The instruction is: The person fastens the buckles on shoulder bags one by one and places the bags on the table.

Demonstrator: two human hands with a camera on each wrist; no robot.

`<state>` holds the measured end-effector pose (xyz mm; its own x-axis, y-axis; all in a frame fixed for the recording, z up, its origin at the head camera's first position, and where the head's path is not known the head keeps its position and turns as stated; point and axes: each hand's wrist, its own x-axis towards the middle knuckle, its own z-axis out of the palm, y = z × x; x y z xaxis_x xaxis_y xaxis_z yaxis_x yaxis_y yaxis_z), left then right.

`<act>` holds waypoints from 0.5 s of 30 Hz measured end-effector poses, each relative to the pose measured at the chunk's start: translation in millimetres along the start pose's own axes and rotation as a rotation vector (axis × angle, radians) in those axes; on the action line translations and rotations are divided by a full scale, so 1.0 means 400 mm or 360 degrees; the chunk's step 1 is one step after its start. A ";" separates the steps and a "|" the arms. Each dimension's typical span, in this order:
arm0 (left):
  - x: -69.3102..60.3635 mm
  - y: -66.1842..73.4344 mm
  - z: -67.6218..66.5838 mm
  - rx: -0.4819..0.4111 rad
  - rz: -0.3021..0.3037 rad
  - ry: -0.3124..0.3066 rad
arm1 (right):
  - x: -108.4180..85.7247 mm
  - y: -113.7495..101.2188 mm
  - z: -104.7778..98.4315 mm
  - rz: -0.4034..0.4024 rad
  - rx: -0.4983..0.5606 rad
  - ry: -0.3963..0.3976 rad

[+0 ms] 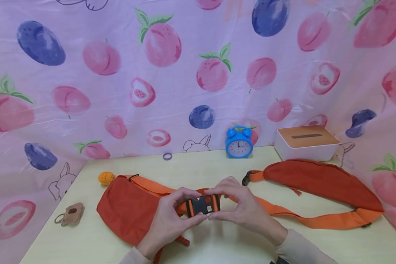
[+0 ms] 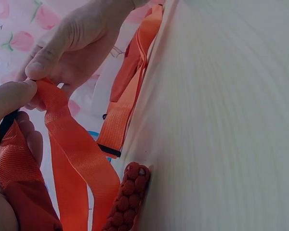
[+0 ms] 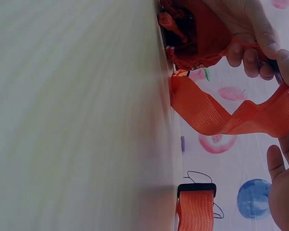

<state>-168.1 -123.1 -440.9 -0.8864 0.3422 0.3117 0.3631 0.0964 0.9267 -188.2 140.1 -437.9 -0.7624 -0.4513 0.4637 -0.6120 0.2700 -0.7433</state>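
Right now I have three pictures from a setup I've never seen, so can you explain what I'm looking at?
There's no robot here, just a person's two bare hands. The wide picture comes from a camera worn on the head; the other two come from cameras on the left and right wrists. The left hand and right hand hold a black buckle with orange strap. On the pale table, one red bag lies at left and another red bag at right. Behind them stand a blue alarm clock and a white box with a slotted lid.

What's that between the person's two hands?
In the head view, a black buckle threaded with orange strap sits between the left hand and right hand.
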 end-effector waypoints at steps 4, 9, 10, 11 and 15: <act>0.000 -0.003 0.002 0.0035 -0.0003 0.0009 | -0.001 -0.003 0.000 0.0011 -0.0029 -0.0018; -0.001 -0.006 0.000 0.0070 0.0037 0.0021 | -0.004 -0.005 0.001 0.0066 -0.0007 -0.0051; -0.001 -0.007 0.000 0.0076 0.0049 0.0022 | -0.005 -0.005 0.001 0.0086 0.0013 -0.0058; -0.001 -0.007 -0.001 0.0081 0.0063 0.0023 | -0.005 -0.005 0.001 0.0096 0.0034 -0.0062; -0.001 -0.008 -0.004 0.0081 0.0103 0.0031 | -0.004 0.001 -0.004 0.0109 0.0085 -0.0073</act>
<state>-169.4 -124.9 -443.4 -0.8658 0.3309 0.3754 0.4337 0.1219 0.8928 -187.7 142.4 -438.2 -0.7910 -0.4719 0.3894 -0.5457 0.2562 -0.7979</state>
